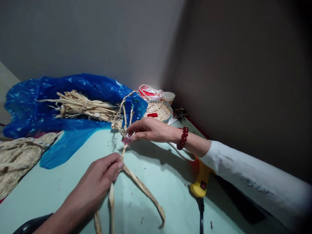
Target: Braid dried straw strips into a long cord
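My left hand is closed in a pinch around a braid of pale dried husk, just where it parts into loose strands. The strands hang down past the fingers toward the table's near side. Further up, my right hand has its thumb and fingers closed at a small shiny pink piece, which looks like a clip on the braid. Beyond it, the thin finished braid loops up and back. Fingertips partly cover the pink piece.
A bundle of dried husks lies on a blue plastic bag. Behind stand a woven basket with a red object and a paper cup. A yellow-handled corded tool lies right; a woven piece sits left.
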`<action>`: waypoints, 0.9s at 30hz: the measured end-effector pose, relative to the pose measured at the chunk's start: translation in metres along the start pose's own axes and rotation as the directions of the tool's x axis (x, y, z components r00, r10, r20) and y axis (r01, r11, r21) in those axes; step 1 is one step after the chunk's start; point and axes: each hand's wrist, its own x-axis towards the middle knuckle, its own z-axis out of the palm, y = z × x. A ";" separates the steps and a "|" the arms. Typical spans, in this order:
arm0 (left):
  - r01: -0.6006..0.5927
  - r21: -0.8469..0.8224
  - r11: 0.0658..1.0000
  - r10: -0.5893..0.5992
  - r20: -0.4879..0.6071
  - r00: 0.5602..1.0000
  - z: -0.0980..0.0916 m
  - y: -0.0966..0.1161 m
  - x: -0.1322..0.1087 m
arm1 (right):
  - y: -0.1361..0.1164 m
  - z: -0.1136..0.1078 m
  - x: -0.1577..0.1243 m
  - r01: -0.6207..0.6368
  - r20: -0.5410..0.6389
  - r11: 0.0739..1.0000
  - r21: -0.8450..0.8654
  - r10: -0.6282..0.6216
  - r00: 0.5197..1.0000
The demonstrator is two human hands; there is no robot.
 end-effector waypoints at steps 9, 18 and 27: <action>0.002 -0.008 1.000 -0.003 -0.048 0.999 -0.023 0.005 0.003 | 0.016 0.016 0.011 -0.078 0.001 0.989 0.127 0.079 0.997; -0.003 0.090 0.996 -0.001 0.047 0.999 0.002 -0.008 0.002 | 0.008 0.020 0.006 -0.088 0.010 0.993 -0.082 0.089 0.996; 0.029 0.099 0.995 -0.040 0.111 0.993 0.016 -0.003 -0.017 | -0.019 0.043 -0.024 -0.120 -0.082 0.983 -0.140 0.109 0.991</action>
